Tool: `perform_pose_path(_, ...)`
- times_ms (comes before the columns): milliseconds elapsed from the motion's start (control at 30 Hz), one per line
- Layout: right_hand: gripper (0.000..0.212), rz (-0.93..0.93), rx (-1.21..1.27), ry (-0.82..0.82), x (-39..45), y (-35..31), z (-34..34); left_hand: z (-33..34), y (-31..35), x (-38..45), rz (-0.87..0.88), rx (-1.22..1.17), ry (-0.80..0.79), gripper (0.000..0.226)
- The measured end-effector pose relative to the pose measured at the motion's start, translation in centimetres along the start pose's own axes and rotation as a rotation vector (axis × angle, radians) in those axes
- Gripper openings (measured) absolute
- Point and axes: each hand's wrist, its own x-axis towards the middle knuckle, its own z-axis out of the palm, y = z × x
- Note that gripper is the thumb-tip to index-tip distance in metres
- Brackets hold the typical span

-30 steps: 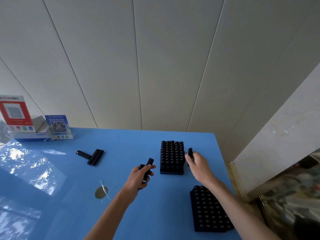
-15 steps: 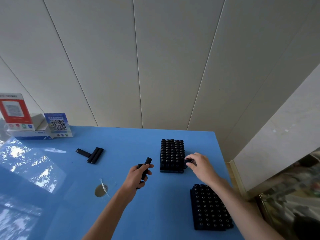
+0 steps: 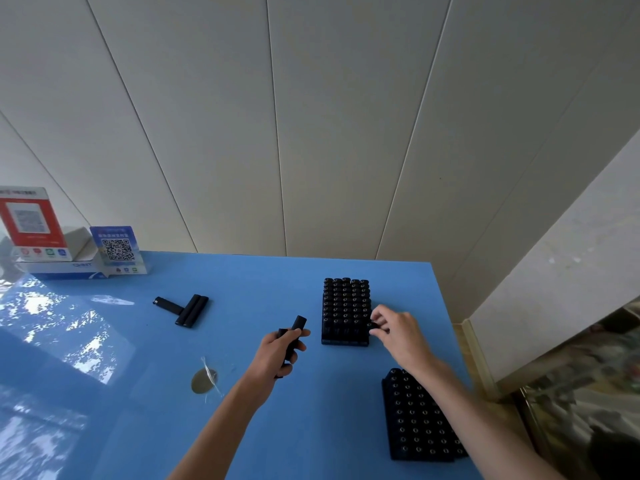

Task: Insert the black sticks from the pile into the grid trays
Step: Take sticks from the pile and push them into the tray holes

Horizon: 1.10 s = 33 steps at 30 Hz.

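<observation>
A: So where are the black sticks found?

B: Two (image 3: 291, 336) are gripped in the left hand (image 3: 277, 351), fingers curled round them. Three more (image 3: 185, 309) are left lying on the blue surface (image 3: 242, 427).

A: And the right hand (image 3: 398, 332)?

B: One stick (image 3: 372, 325) is pinched at the near right corner of the far grid tray (image 3: 345, 311). The near tray (image 3: 420, 417) is partly crossed by the forearm.

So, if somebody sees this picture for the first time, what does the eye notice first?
Probably the bright blue table and the two black grid trays on its right side, one far, one near. Next, the hands: the left hand holds black sticks mid-table, and the right hand pinches a stick at the far tray's near right corner.
</observation>
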Motion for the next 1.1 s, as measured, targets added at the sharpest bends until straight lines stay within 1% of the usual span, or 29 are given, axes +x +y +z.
perform_pose_path(100,0.019,-0.014,-0.047,0.012,0.1,0.0,0.5,0.1,0.2,-0.1,0.007,0.000,-0.008,0.023)
perform_pose_path(200,0.018,-0.028,-0.072,0.026,0.2,-0.1,0.6,0.1,0.4,-0.3,0.032,0.012,-0.015,0.015)
perform_pose_path(300,0.016,-0.039,-0.100,0.017,0.1,-0.2,0.3,0.0,0.4,-0.4,0.050,0.032,-0.015,0.016)
perform_pose_path(433,0.014,-0.061,-0.212,0.061,-0.2,-0.9,-0.5,0.0,0.5,-0.4,0.030,0.014,0.013,0.009)
perform_pose_path(500,0.014,-0.104,-0.213,0.105,-0.1,-1.6,-0.8,0.1,0.5,-0.4,0.031,0.039,0.019,0.010)
perform_pose_path(567,0.012,-0.145,-0.158,0.124,0.1,-2.6,-0.9,0.2,0.5,-0.5,0.060,0.093,0.009,0.010)
perform_pose_path(667,0.010,-0.182,-0.037,0.069,0.3,-4.5,-0.8,0.5,0.7,-0.9,0.111,0.148,0.020,0.018)
perform_pose_path(767,0.011,-0.180,0.062,-0.050,0.4,-6.5,-0.3,1.0,1.1,-1.4,0.177,0.196,0.066,0.021)
perform_pose_path(967,0.013,-0.176,0.183,-0.212,-0.1,-8.9,-0.1,1.2,2.0,-2.0,0.269,0.190,0.120,0.029)
perform_pose_path(1100,0.013,-0.148,0.229,-0.233,-0.2,-9.6,0.2,0.5,2.2,-2.2,0.284,0.207,0.114,0.031)
